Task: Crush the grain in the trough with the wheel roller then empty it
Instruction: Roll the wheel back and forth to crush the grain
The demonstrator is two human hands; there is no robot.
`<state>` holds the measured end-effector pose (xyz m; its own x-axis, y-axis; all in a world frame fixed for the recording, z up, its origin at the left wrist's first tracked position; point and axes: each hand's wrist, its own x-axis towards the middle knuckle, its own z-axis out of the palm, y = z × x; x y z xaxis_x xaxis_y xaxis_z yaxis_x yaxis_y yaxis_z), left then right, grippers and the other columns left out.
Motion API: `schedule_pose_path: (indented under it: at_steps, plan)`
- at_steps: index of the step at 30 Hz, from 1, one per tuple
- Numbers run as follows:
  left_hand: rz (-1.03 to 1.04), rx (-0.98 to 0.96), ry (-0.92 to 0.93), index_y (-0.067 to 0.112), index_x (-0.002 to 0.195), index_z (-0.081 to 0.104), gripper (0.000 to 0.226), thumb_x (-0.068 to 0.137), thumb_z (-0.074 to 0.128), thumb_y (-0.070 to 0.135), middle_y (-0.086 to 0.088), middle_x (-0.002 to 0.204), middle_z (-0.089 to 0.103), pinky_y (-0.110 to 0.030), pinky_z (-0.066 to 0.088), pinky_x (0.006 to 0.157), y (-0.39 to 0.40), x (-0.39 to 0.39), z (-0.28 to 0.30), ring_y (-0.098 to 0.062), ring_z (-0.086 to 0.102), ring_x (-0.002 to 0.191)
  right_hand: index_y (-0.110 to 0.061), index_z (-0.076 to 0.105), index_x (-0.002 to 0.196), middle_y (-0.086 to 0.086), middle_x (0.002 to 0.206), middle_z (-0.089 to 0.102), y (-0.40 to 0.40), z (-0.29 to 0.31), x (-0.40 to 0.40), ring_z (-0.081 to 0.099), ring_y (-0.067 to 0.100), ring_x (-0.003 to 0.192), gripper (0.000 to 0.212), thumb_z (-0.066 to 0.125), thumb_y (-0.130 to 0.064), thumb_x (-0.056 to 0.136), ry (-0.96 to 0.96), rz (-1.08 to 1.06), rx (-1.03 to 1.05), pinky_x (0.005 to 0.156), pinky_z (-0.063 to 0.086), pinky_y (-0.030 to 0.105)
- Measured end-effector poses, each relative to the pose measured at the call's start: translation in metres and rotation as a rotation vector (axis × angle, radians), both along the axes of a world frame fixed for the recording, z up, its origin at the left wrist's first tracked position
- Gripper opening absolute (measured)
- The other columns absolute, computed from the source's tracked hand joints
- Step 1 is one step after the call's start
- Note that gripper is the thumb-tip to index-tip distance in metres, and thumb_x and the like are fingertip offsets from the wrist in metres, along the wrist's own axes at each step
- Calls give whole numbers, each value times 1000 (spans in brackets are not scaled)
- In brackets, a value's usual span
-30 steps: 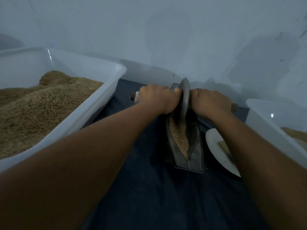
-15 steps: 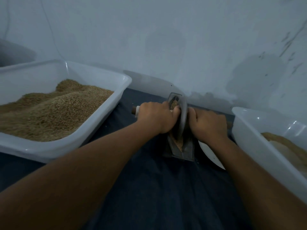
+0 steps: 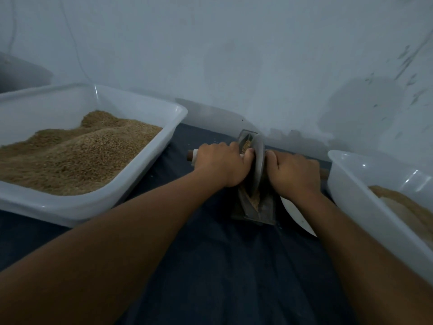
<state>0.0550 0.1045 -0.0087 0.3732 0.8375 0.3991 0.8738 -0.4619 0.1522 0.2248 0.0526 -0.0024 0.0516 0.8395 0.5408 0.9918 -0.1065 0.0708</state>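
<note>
- The left hand (image 3: pixel 221 164) gripped the roller's left handle (image 3: pixel 191 156), fingers curled round it, thumb just beside the wheel (image 3: pixel 257 165).
- The right hand (image 3: pixel 294 174) gripped the right handle, fingers wrapped over it; only its brown tip (image 3: pixel 324 172) showed past the knuckles.
- The wheel stood upright in the trough (image 3: pixel 255 213), between the two hands.
- The trough lay on the dark cloth (image 3: pixel 210 266) near the wall (image 3: pixel 234 55), with grain (image 3: pixel 255 199) visible at its near end and some beyond the wheel.
- A white tub (image 3: pixel 98 202) heaped with grain sat to the left.
- Another tub (image 3: pixel 365 202) sat to the right, holding brown material.
- A white plate (image 3: pixel 297 219) lay just beside the trough, partly under the right forearm.
</note>
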Motion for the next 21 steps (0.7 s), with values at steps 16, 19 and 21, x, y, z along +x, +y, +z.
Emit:
schedule_pose_path:
  at_steps: [16, 19, 21]
  plan:
    - [51, -104, -12, 19, 114, 65, 71, 95, 11, 60, -12, 119, 66, -41, 31, 76, 66, 28, 12, -32, 59, 103, -30, 66, 96, 8, 109, 68, 77, 12, 20, 61, 34, 96, 51, 19, -49, 99, 89, -124, -151, 74, 36, 37]
    - [48, -149, 6, 20, 118, 64, 72, 96, 8, 60, -13, 120, 64, -41, 30, 76, 74, 28, 16, -31, 55, 98, -35, 66, 102, 5, 112, 67, 91, 16, 21, 53, 28, 83, 47, 22, -50, 99, 99, -121, -187, 73, 36, 38]
    - [45, -151, 28, 20, 123, 62, 68, 98, 10, 56, -12, 127, 62, -42, 29, 78, 76, 30, 20, -32, 56, 108, -36, 65, 104, 4, 114, 66, 99, 18, 26, 46, 24, 79, 46, 22, -50, 97, 131, -132, -225, 71, 35, 38]
